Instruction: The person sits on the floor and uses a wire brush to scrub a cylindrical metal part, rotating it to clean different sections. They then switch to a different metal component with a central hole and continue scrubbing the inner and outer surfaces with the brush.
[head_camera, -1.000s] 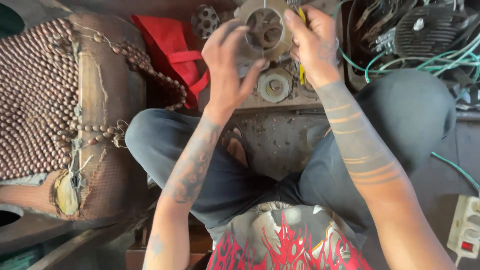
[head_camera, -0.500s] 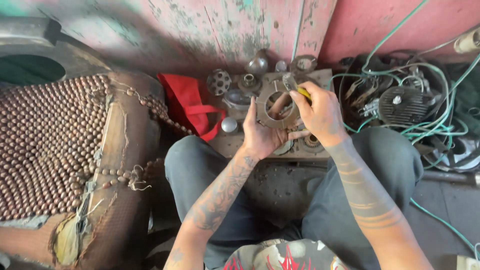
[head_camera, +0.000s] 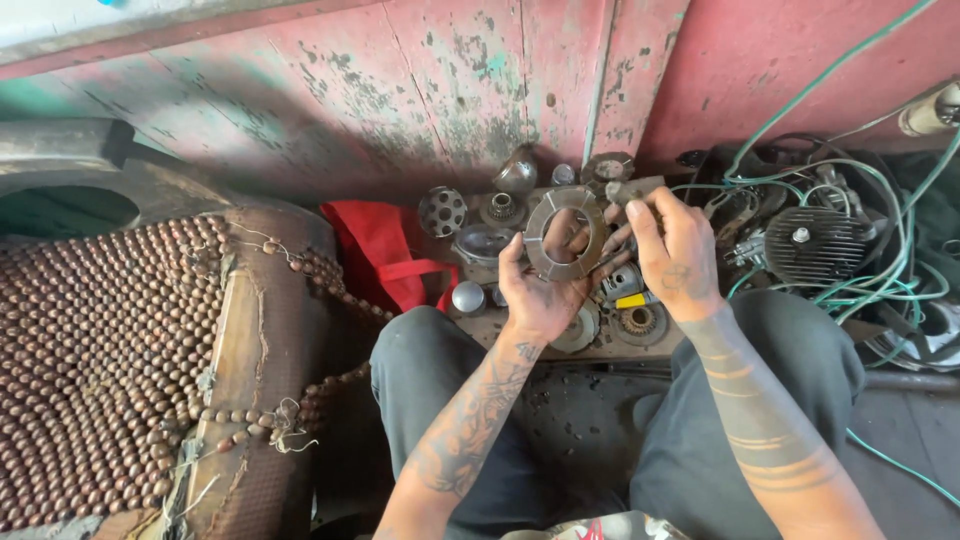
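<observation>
While we sit cross-legged on the floor, our left hand (head_camera: 540, 290) holds a flat metal ring plate (head_camera: 567, 233) upright in front of us, its fingers clasped around the lower and left edge of the ring. Our right hand (head_camera: 678, 255) sits just beside it, its fingers pinched on a small grey metal piece (head_camera: 634, 189) at the ring's upper right edge; a thin dark tool seems to run from this hand toward the ring, though we cannot tell exactly what it is. Behind the hands lies a low wooden board (head_camera: 470, 318) crowded with parts: a perforated round disc (head_camera: 441, 210), a toothed gear (head_camera: 640, 321), a shiny domed cap (head_camera: 467, 297) and a yellow-handled tool (head_camera: 636, 299). A red cloth bag (head_camera: 380, 252) rests left of the board, next to a worn seat covered in wooden beads (head_camera: 100, 350). Off to the right, a finned engine cylinder (head_camera: 818, 243) sits among tangled green wires (head_camera: 880, 270), against a peeling pink wall (head_camera: 500, 80).
</observation>
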